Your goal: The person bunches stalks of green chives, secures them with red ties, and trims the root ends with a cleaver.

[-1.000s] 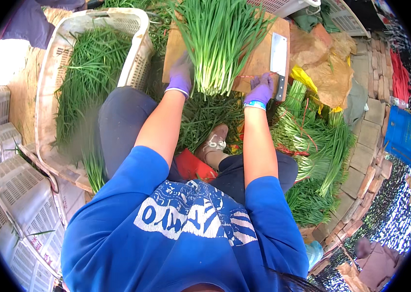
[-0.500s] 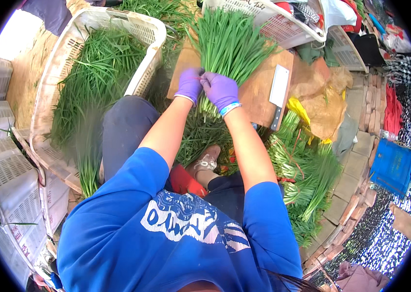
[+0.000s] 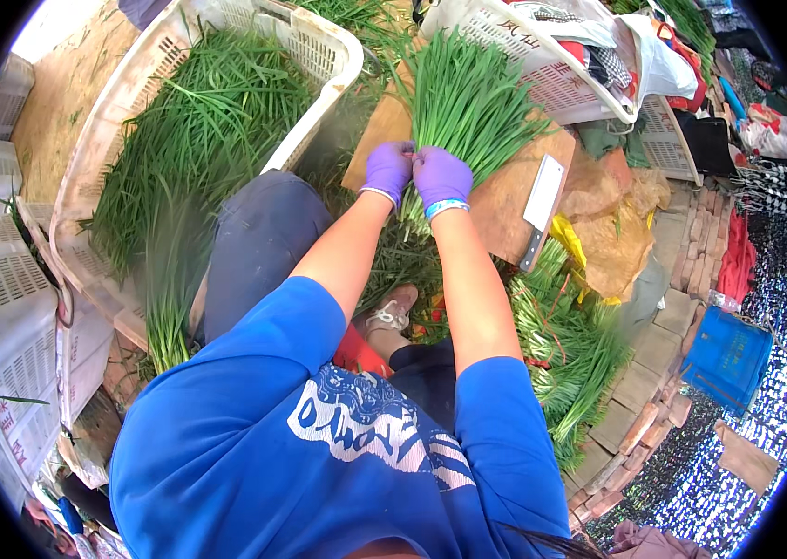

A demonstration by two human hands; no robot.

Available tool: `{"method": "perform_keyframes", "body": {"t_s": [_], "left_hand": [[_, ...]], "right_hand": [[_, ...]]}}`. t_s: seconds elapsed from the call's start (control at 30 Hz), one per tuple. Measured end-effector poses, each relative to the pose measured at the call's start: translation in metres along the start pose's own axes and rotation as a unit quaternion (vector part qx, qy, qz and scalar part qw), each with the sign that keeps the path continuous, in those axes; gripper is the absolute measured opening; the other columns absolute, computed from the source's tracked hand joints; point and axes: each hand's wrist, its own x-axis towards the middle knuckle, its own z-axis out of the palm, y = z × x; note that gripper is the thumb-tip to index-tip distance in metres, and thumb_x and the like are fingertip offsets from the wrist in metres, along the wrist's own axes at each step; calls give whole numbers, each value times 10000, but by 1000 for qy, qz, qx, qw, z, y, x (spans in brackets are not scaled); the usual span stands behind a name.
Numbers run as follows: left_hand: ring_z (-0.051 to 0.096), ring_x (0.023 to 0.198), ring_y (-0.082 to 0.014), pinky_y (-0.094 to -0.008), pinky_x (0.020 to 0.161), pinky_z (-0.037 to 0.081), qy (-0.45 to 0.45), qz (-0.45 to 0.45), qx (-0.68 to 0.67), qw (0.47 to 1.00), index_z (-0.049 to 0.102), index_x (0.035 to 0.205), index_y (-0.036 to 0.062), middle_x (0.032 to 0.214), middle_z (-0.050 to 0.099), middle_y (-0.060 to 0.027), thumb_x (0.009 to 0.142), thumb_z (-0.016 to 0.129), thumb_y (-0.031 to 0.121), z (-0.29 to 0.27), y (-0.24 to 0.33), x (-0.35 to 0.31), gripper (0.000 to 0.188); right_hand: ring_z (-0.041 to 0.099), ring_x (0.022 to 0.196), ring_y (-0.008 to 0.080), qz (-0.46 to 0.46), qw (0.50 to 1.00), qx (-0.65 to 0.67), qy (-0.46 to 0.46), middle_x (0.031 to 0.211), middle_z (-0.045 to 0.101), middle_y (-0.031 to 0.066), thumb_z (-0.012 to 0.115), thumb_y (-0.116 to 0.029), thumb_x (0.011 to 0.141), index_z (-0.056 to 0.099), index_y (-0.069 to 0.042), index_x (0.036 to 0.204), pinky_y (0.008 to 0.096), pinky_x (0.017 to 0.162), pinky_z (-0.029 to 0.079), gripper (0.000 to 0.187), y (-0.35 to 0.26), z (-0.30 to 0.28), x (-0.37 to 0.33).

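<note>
Head view: left hand (image 3: 388,170) and right hand (image 3: 441,176), both gloved, fingers clenched side by side on the base of 1 chive bunch (image 3: 468,98) lying on the board (image 3: 505,200), near its left edge. Cleaver (image 3: 542,207) lies untouched at the board's right edge. Crate (image 3: 319,47) holds more chives; likely much remains.

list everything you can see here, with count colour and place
bunch of chives: 1, green, on the board, gripped at its base
cutting board: 1, brown, ahead of the knees
cleaver: 1, steel blade, dark handle, on the board's right edge
crate of chives: 1, white, left
loose chives: pile, green, ground at right
blue box: 1, far right
left hand: purple glove, on the bunch
right hand: purple glove, on the bunch
</note>
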Motion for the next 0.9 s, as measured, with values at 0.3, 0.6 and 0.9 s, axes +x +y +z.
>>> {"method": "perform_keyframes", "body": {"t_s": [0.3, 0.6, 0.9], "left_hand": [[538, 560, -180, -324, 562, 422, 54, -128, -277, 951, 631, 799, 6, 642, 594, -112, 805, 584, 210, 26, -26, 1, 209], [478, 566, -98, -268, 546, 406, 74, -114, -355, 925, 628, 859, -13, 654, 587, -49, 828, 564, 149, 25, -18, -4, 178], [528, 672, -103, -246, 630, 426, 64, -108, -341, 932, 622, 946, -16, 752, 621, -70, 826, 562, 113, 26, -19, -4, 187]], "right_hand": [[593, 707, 307, 17, 1000, 18, 7, 760, 611, 119, 505, -275, 763, 624, -110, 768, 411, 619, 463, 203, 0, -4, 0], [592, 695, 315, -3, 1000, -8, 24, 747, 609, 129, 492, -235, 761, 618, -104, 752, 412, 616, 463, 182, 2, 1, 0], [589, 697, 324, -13, 999, -24, 27, 748, 608, 136, 467, -211, 767, 612, -103, 754, 414, 622, 463, 181, 1, 8, 3]]}}
